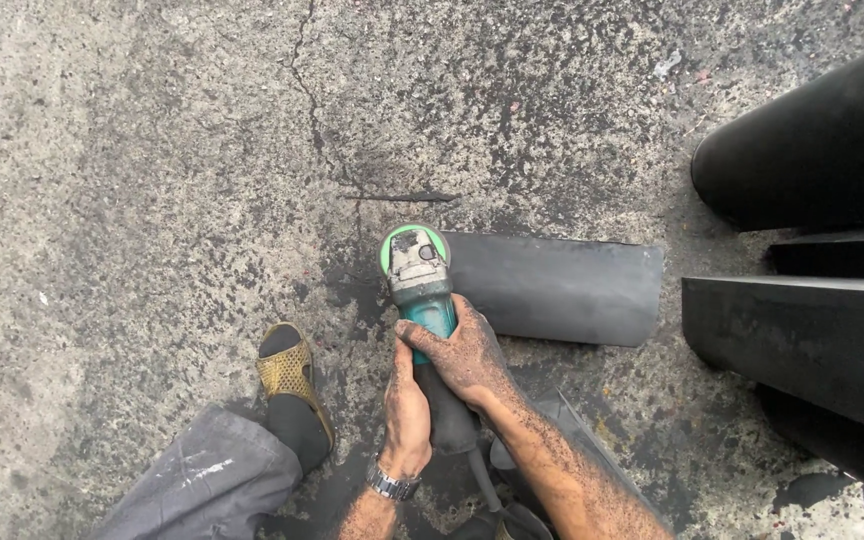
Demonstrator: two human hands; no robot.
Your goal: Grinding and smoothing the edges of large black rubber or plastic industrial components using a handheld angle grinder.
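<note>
A person crouched on a stained, cracked concrete floor [132, 150] works an angle grinder [420, 290] against the near-left end of a curved grey pipe section [552, 288] lying flat on the ground. Nearest the camera from the grinder, the left hand [407, 415], a metal wristwatch [392, 485] at its wrist, is closed around the tool's dark rear handle; just ahead of it the right hand [464, 350], blackened with dust, is clamped over the teal body behind the gear head. The green guard [402, 240] and disc sit at the pipe section's left edge, touching or just short of it. Left of the grinder, a foot in a yellow sandal [287, 372] is planted beside grey trousers [202, 480]. Beyond the grinder lies a thin dark sliver [402, 197] on the concrete. Well to the right of the grinder stand larger black pipe pieces [812, 150], stacked or leaning together; their open ends show nothing inside that can be made out. Judged from the grip, good work here means keeping both hands firm, the disc steady along the cut edge, and the sandalled foot clear of the wheel's line; the loose pipe section looks free to shift under pressure
</note>
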